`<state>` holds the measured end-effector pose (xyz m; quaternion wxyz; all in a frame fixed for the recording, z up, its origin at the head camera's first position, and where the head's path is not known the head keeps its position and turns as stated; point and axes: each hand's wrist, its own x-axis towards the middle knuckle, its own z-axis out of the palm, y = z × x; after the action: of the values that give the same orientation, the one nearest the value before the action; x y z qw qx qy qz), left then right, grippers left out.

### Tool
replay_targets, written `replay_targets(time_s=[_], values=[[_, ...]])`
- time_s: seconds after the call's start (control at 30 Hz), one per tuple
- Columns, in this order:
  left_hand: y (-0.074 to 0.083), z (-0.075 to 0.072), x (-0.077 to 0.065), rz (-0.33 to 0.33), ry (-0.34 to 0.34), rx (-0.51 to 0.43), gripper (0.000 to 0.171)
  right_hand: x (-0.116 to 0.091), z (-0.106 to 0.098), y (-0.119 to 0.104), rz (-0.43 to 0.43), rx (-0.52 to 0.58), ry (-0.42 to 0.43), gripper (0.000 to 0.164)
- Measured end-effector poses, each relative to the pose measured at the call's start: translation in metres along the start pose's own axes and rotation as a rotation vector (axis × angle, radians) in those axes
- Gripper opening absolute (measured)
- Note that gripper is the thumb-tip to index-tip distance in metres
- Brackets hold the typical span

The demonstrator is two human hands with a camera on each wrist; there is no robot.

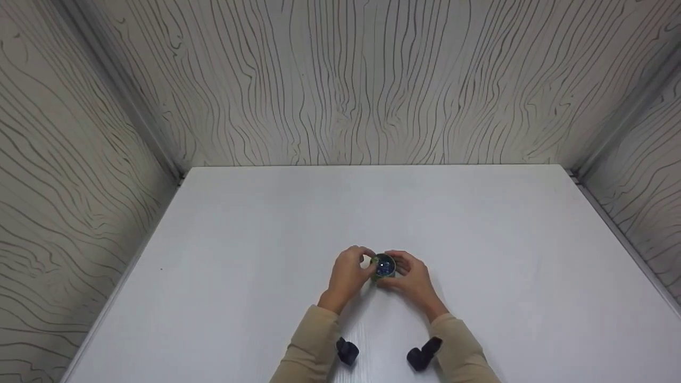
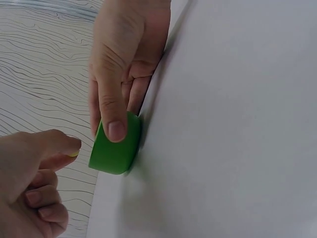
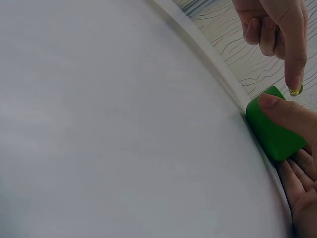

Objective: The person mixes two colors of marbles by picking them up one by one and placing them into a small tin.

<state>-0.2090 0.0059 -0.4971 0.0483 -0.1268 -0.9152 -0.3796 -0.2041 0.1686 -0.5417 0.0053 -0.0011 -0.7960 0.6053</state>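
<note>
My right hand (image 1: 415, 279) holds a small green cup (image 2: 111, 153) on the table, thumb on the near side and fingers on the far side. Dark blue, shiny contents (image 1: 384, 266) show inside the cup in the head view; their single pieces are too small to make out. Just above the cup's rim, my left hand (image 1: 348, 271) pinches a small clear yellowish marble (image 3: 296, 90) between thumb and index finger. Its other fingers are curled in. In the left wrist view only a yellow edge of the marble shows at the fingertips.
Both hands work over a white table (image 1: 239, 229). Wood-grain panels (image 1: 340, 80) stand behind it and at both sides. Black wrist devices (image 1: 348, 352) stick out by the sleeves. A tiny dark speck (image 1: 162, 269) lies on the table's left part.
</note>
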Motion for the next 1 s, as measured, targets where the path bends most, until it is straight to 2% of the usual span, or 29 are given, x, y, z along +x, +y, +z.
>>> replay_targets(time_s=[0.17, 0.43, 0.83, 1.0], values=[[0.0007, 0.0020, 0.0005, -0.014, -0.012, 0.008, 0.016, -0.0001, 0.0000, -0.0009, -0.005, 0.007, -0.008, 0.059], [-0.0007, 0.0048, 0.0018, 0.048, 0.003, 0.026, 0.015, -0.0022, 0.0003, -0.0030, -0.034, 0.003, -0.008, 0.058], [0.0008, 0.0093, 0.0019, 0.024, -0.029, 0.072, 0.019, -0.0010, 0.0011, -0.0030, -0.018, 0.008, -0.004, 0.057], [-0.0025, 0.0083, -0.0020, 0.020, -0.018, 0.065, 0.020, -0.0011, 0.0026, -0.0022, -0.016, 0.006, -0.009, 0.057]])
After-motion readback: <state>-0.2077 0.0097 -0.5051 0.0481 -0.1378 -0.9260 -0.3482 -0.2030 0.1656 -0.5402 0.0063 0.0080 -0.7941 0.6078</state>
